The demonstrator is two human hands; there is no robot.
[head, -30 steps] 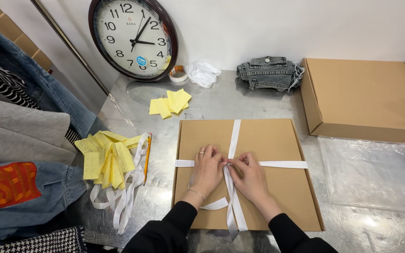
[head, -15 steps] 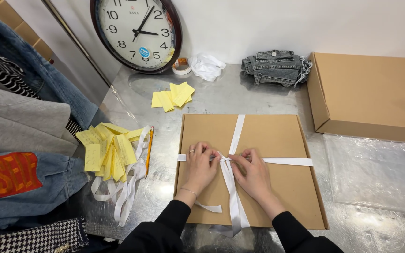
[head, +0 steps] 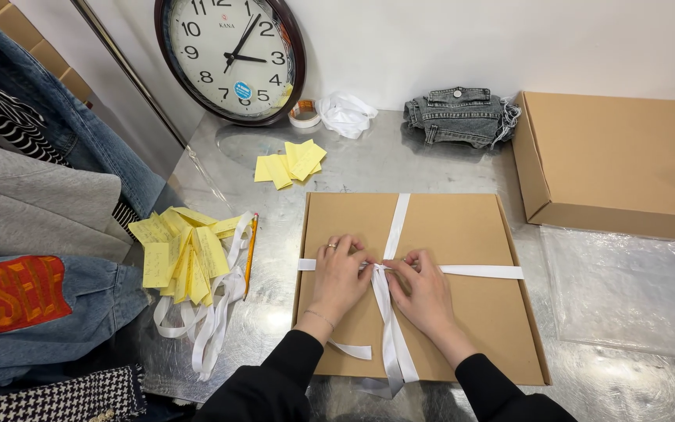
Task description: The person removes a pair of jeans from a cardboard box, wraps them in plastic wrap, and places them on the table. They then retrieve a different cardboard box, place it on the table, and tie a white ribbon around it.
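So from my feed, the flat box (head: 462,234) sits in the middle of the metal table (head: 400,168), and everything else I'll place off that box. A white ribbon (head: 397,223) crosses its lid both ways, one strand running toward the wall and one across, and the crossing is right where the hands meet. Left hand (head: 341,275) rests flat-ish on the lid left of the crossing, fingertips pinching the ribbon there. Right hand (head: 423,287) is just right of it, fingers curled in and nipping the ribbon at the same spot, so both are grasping ribbon, knuckles almost touching. Loose tails (head: 391,352) trail down over the box's near edge between the wrists. Left of the box lies a pencil (head: 250,254), then a heap of yellow notes (head: 181,254) over spare ribbon strips (head: 205,332). Beyond the box's far left corner there's a smaller pile of notes (head: 291,162). A second box (head: 619,160) stands off the far right corner, with clear plastic sheet (head: 626,289) right of the box. Folded denim (head: 458,116), a tape roll (head: 303,113) and a wall clock (head: 232,56) sit at the back. Clothes (head: 33,203) hang far left.
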